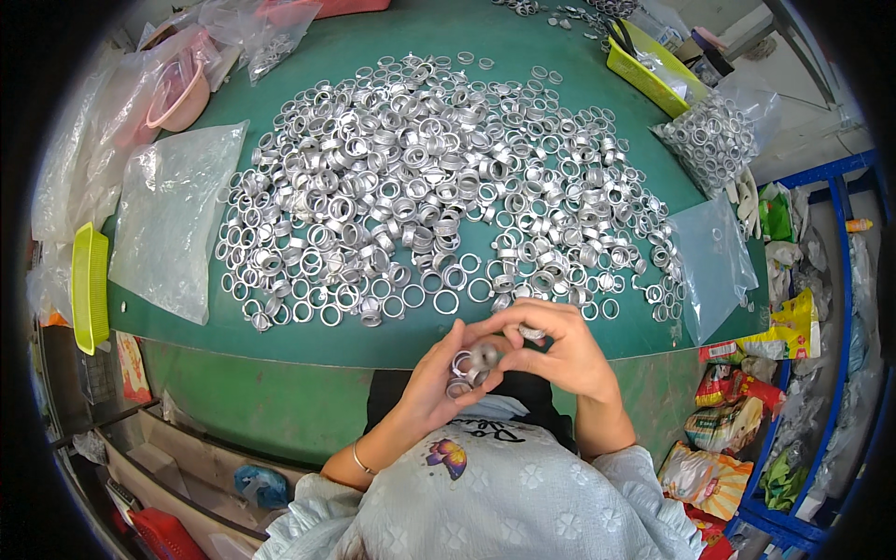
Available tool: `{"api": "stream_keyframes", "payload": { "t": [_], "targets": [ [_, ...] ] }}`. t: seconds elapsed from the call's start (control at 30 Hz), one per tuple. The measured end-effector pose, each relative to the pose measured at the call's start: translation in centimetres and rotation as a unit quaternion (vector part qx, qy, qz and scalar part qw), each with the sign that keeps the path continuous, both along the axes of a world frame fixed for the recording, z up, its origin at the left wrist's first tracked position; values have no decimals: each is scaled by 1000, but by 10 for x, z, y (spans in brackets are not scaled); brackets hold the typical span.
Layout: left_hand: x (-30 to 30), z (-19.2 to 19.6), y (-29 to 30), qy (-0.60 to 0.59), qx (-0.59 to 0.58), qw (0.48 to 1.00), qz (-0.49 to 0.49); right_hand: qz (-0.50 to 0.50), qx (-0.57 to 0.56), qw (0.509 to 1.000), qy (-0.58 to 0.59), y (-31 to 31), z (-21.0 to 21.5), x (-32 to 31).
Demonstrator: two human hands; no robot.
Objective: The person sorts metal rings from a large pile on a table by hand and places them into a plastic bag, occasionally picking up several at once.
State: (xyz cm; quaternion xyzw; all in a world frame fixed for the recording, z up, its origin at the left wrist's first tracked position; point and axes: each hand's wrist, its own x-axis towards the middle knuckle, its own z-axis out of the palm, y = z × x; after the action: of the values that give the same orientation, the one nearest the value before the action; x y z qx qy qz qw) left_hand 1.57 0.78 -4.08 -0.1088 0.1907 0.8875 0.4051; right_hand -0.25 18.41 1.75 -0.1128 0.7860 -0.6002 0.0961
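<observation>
Just beyond the table's near edge, my left hand [427, 378] is cupped around several silver metal rings [459, 385], which rest in the palm and against the fingers. One of them is smeared by motion. My right hand [576, 357] meets it from the other side, thumb and fingers closed in a pinch on a single metal ring [531, 332]. Beyond both hands a wide heap of similar metal rings [373, 177] covers the middle of the green table [308, 347]. Some rings lie flat, others stand on edge, and many have a small tab.
Left are a flat clear plastic bag [173, 219], a yellow-green basket [91, 287] and a pink basin [182, 101]. A ring-filled bag [714, 135], another clear bag [714, 266] and a yellow tray [653, 70] lie right. Beside the table stands a blue rack [840, 280].
</observation>
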Motion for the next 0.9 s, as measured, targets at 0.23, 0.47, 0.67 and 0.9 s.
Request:
{"api": "stream_keyframes", "payload": {
  "t": [0.23, 0.47, 0.67, 0.9],
  "targets": [
    [-3, 5, 2, -7, -13, 999, -49, -179, 234, 948, 119, 25, -14, -65],
    [1, -7, 1, 40, 98, 994, -9, -119, 401, 888, 191, 41, -23, -78],
    [-5, -6, -3, 34, 33, 998, -44, -131, 267, 953, 56, 66, -5, -75],
    [-3, -5, -1, 46, 26, 996, -69, -59, 396, 889, 222, 35, -28, -102]
  ]
}}
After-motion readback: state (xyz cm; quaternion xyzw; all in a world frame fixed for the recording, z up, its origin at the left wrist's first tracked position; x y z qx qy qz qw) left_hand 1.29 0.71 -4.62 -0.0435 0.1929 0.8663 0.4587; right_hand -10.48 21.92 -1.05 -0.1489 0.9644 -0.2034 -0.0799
